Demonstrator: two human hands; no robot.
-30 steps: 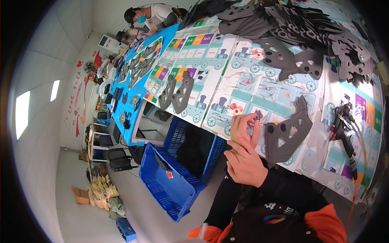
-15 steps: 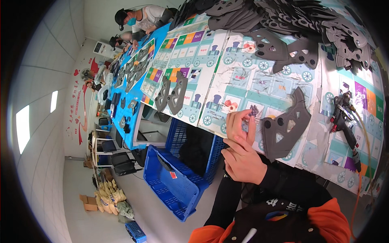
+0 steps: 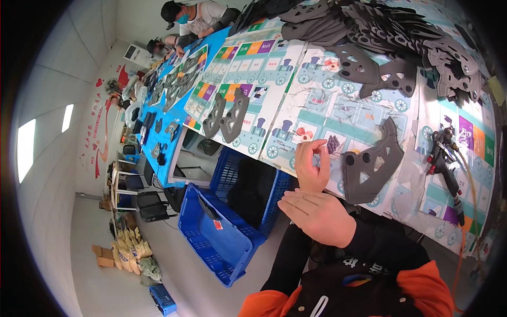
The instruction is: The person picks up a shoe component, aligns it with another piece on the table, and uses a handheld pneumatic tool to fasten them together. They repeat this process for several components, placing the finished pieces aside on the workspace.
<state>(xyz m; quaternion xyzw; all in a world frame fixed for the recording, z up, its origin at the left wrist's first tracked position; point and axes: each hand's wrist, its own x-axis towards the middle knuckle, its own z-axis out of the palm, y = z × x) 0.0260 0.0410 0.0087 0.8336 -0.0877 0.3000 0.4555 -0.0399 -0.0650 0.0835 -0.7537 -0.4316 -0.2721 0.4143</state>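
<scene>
Above the table's near edge, my left hand (image 3: 311, 168) is raised with its fingers loosely curled, thumb apart from the index finger, and nothing visible in it. My right hand (image 3: 321, 217) lies across the left wrist, back of the hand up, fingers stretched out flat and holding nothing I can see. Just right of both hands, a dark grey curved plate (image 3: 384, 177) with cut-outs and black round inserts rests on the printed table cover (image 3: 338, 119). Neither hand touches it. My right hand partly hides the left wrist.
Similar grey plates form a large pile (image 3: 369, 26) at the far side, and two more plates (image 3: 232, 124) lie to the left. A black hand tool (image 3: 447, 171) with a hose is at right. Blue crates (image 3: 211, 248) stand below the edge. A masked person (image 3: 198, 24) works far left.
My right hand has slid from the left hand's fingers down to its wrist, and its fingers have straightened. The view has shifted slightly. The plates have stayed in place.
</scene>
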